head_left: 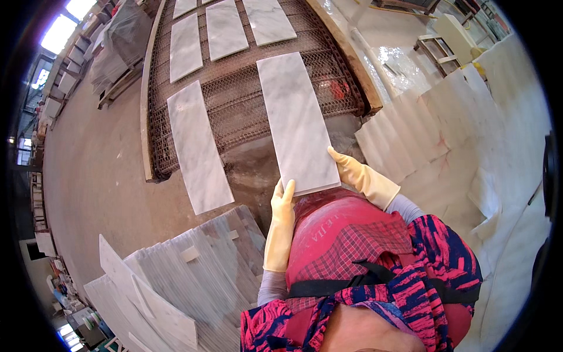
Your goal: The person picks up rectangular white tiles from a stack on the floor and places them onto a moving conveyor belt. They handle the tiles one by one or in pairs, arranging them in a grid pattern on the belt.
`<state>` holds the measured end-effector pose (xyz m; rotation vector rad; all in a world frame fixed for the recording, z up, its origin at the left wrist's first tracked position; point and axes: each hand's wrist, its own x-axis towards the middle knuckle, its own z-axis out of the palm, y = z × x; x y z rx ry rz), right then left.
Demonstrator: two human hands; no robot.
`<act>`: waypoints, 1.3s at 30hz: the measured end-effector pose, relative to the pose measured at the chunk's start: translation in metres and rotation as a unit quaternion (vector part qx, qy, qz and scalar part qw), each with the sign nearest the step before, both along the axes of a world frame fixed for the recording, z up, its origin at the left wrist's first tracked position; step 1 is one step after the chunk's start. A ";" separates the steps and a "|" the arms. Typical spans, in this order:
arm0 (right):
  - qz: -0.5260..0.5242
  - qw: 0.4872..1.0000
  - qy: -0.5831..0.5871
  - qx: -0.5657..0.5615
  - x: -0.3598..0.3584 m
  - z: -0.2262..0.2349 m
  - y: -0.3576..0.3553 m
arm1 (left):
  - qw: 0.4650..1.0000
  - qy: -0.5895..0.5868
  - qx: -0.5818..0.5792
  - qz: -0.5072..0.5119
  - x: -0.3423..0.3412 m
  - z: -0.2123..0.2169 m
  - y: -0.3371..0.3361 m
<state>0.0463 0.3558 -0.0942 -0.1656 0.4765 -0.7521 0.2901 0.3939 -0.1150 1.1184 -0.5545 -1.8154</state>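
Both my hands wear pale yellow rubber gloves and grip a long white-grey marble slab [298, 120] by its near end. My left hand [283, 202] is closed on the slab's near left corner, thumb on top. At the right edge my right hand [349, 169] grips it near the corner, its thumb on the upper face and the other fingers partly hidden. The slab's far part lies over the wire-mesh conveyor [246, 111]. To its left, a second marble slab [199, 149] rests with its near end jutting past the conveyor's end.
More marble slabs [227, 29] lie in rows farther up the mesh. A wooden rail [346, 50] borders the conveyor. Upright slabs [193, 276] stand stacked at the lower left, with one tilted slab [143, 293] leaning outward. Large pale slabs [404, 138] stand at right.
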 end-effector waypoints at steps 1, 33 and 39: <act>0.003 1.000 0.028 0.012 -0.001 0.005 -0.002 | 0.999 -0.032 0.004 -0.008 0.002 -0.002 0.002; -0.076 0.968 0.239 -0.001 -0.016 0.118 -0.003 | 0.952 0.104 0.038 0.284 0.028 0.113 -0.053; -0.091 0.967 0.236 -0.017 -0.026 0.127 -0.005 | 0.942 0.018 0.018 0.334 0.017 0.162 -0.053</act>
